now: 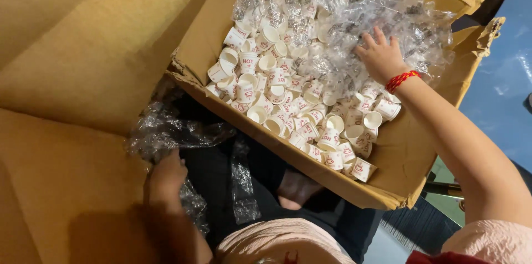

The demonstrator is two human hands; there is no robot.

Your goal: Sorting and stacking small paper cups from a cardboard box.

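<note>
An open cardboard box (221, 26) holds several small white paper cups (277, 84) with red print, loose in a heap. Crumpled clear plastic wrap (360, 14) covers the far part of the heap. My right hand (379, 56), with a red thread bracelet at the wrist, reaches into the box and rests fingers-spread on that plastic. My left hand (165, 178) is low at the left, in shadow, closed on a bunch of crumpled clear plastic (166, 128) just outside the box's near wall.
A large cardboard sheet or flap (72, 64) fills the left side. My dark trousers (221, 175) and a bare foot (296, 192) show below the box. Blue floor (504, 81) lies at the right, beyond the box's torn corner.
</note>
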